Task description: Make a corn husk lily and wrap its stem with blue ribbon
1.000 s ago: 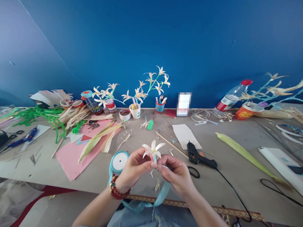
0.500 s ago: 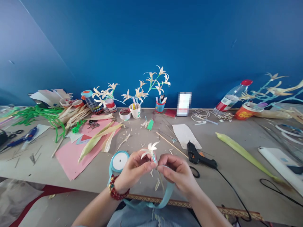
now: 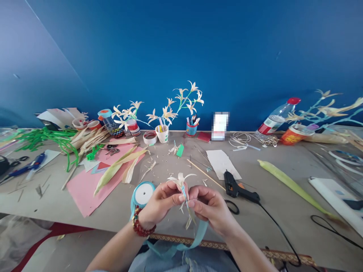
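Between my hands stands a small white corn-husk flower (image 3: 180, 181), its stem partly wrapped in light blue. My left hand (image 3: 166, 202) pinches the stem just under the petals. With thumb and fingertips my right hand (image 3: 208, 206) grips the light blue ribbon (image 3: 200, 233) close against the stem. From there the ribbon hangs in a loop across my lap and runs left toward its spool (image 3: 144, 193), which lies flat beside my left hand. The stem's lower end dangles beneath my fingers, partly hidden.
A black glue gun (image 3: 239, 188) with a cord lies right of my hands, near a wooden stick (image 3: 205, 173) and white paper (image 3: 223, 164). Pink sheets (image 3: 82, 192) and green husks (image 3: 115, 172) are on the left. Cups of finished flowers (image 3: 162, 134) line the wall.
The flower has turned a little between my fingers, its petals now spreading more to the right. My right hand and the ribbon have shifted only slightly.
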### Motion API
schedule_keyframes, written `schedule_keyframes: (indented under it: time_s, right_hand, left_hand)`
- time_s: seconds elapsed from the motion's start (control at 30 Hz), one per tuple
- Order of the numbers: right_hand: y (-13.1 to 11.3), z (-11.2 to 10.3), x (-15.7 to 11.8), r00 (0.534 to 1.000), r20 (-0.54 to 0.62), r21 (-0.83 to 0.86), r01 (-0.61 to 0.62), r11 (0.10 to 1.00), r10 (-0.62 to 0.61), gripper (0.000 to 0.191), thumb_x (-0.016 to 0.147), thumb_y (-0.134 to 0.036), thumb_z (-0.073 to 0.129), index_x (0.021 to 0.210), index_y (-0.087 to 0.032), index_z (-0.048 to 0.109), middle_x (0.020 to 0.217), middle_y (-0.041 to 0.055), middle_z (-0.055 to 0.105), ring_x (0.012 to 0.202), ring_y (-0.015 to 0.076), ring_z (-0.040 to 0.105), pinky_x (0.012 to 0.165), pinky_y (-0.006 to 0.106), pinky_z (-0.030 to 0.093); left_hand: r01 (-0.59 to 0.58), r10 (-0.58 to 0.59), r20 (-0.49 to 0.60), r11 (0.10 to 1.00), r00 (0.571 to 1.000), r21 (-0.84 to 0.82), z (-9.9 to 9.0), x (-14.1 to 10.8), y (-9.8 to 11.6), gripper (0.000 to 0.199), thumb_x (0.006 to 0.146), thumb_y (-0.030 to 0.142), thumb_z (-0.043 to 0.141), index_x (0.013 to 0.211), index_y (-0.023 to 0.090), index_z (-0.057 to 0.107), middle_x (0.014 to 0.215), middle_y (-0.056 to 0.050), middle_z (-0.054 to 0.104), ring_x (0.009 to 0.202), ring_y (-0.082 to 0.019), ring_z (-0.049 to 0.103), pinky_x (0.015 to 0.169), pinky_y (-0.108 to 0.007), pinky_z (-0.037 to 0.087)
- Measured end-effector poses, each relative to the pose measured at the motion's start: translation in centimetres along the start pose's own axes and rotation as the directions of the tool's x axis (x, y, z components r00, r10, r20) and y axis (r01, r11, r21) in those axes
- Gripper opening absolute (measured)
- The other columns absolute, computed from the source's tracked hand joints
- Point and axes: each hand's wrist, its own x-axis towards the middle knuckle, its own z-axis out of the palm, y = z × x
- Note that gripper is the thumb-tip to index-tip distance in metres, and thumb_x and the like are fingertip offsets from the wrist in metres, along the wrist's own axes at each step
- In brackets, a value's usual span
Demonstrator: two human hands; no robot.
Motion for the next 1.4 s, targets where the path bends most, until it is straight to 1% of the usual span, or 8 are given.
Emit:
schedule_keyframes:
  time_s: [0.13, 0.27, 0.47, 0.67, 0.93, 1.1, 1.27, 1.4]
  right_hand:
    - [-0.4, 0.2, 0.0, 0.982, -0.069, -0.199, 0.161, 0.967, -0.178, 0.038, 0.074, -0.048, 0.078, 0.064, -0.017, 0.058, 0.054, -0.0060, 0.044, 0.044, 0.0061, 0.028, 0.040, 0.020, 0.023]
    - [-0.9, 0.1, -0.1, 0.959, -0.034, -0.364, 0.250, 0.897, -0.281, 0.036, 0.081, -0.043, 0.072, 0.061, -0.017, 0.058, 0.057, -0.0024, 0.051, 0.052, 0.0102, 0.039, 0.049, 0.022, 0.032]
    - [-1.3, -0.7, -0.1, 0.990, 0.024, -0.317, 0.137, 0.939, -0.136, 0.032, 0.080, -0.044, 0.073, 0.068, -0.016, 0.064, 0.056, -0.0051, 0.045, 0.047, 0.0073, 0.029, 0.043, 0.022, 0.024]
    - [-1.0, -0.9, 0.0, 0.996, 0.061, -0.176, 0.075, 0.981, -0.065, 0.029, 0.077, -0.042, 0.078, 0.072, -0.016, 0.066, 0.056, -0.0068, 0.043, 0.043, 0.0045, 0.024, 0.040, 0.020, 0.019]
    - [-0.3, -0.9, -0.1, 0.999, 0.046, -0.066, 0.017, 0.998, -0.014, 0.031, 0.073, -0.041, 0.082, 0.073, -0.015, 0.064, 0.052, -0.0088, 0.040, 0.041, 0.0032, 0.021, 0.040, 0.020, 0.015]
    - [0.0, -0.9, -0.2, 0.997, 0.030, -0.072, 0.071, 0.995, -0.069, 0.031, 0.074, -0.039, 0.081, 0.069, -0.016, 0.060, 0.062, -0.0048, 0.048, 0.045, 0.0041, 0.024, 0.040, 0.020, 0.018]
    - [-0.2, -0.7, -0.1, 0.980, -0.025, -0.210, 0.189, 0.959, -0.198, 0.033, 0.077, -0.042, 0.077, 0.066, -0.017, 0.058, 0.061, -0.0029, 0.049, 0.052, 0.0090, 0.035, 0.047, 0.021, 0.028]
    - [-0.5, -0.6, -0.1, 0.982, -0.007, -0.258, 0.180, 0.949, -0.188, 0.034, 0.078, -0.042, 0.076, 0.064, -0.017, 0.058, 0.059, -0.0026, 0.050, 0.052, 0.0094, 0.036, 0.048, 0.022, 0.030]
  left_hand:
    - [-0.055, 0.062, -0.113, 0.997, 0.992, 0.059, 0.2, -0.2, -0.2, 0.021, 0.072, 0.029, 0.083, 0.078, 0.016, 0.067, 0.081, -0.003, 0.060, 0.076, -0.014, 0.053, 0.071, -0.026, 0.043]
    - [-0.029, 0.044, -0.154, 0.994, 0.987, 0.103, 0.4, -0.5, -0.2, 0.017, 0.076, 0.025, 0.079, 0.076, 0.016, 0.066, 0.076, -0.002, 0.060, 0.072, -0.013, 0.051, 0.067, -0.024, 0.041]
    - [-0.027, 0.038, -0.102, 0.994, 0.994, 0.110, 0.3, -0.7, 0.1, 0.014, 0.082, 0.025, 0.074, 0.077, 0.015, 0.065, 0.076, -0.001, 0.057, 0.071, -0.012, 0.046, 0.066, -0.023, 0.037]
    - [-0.007, 0.010, -0.034, 0.997, 0.999, 0.082, 0.3, -0.5, 0.3, 0.014, 0.084, 0.026, 0.072, 0.077, 0.014, 0.067, 0.074, -0.001, 0.053, 0.070, -0.011, 0.044, 0.066, -0.023, 0.035]
    - [0.011, -0.009, -0.041, 0.999, 0.999, 0.031, 0.2, -0.4, 0.5, 0.014, 0.081, 0.026, 0.075, 0.076, 0.014, 0.068, 0.073, -0.001, 0.055, 0.069, -0.011, 0.045, 0.066, -0.024, 0.035]
    - [0.015, -0.011, -0.049, 0.997, 0.999, 0.073, 0.1, -0.5, 0.1, 0.014, 0.082, 0.028, 0.074, 0.079, 0.015, 0.070, 0.076, -0.002, 0.059, 0.071, -0.012, 0.047, 0.067, -0.024, 0.037]
    - [-0.077, 0.097, -0.096, 0.979, 0.991, 0.191, 0.3, -0.5, -0.2, 0.011, 0.081, 0.026, 0.075, 0.082, 0.017, 0.069, 0.082, -0.003, 0.059, 0.080, -0.015, 0.053, 0.074, -0.025, 0.042]
    - [-0.062, 0.104, -0.150, 0.964, 0.983, 0.260, 0.5, -0.5, -0.2, 0.014, 0.081, 0.026, 0.075, 0.076, 0.015, 0.067, 0.077, -0.001, 0.057, 0.073, -0.012, 0.050, 0.068, -0.023, 0.040]
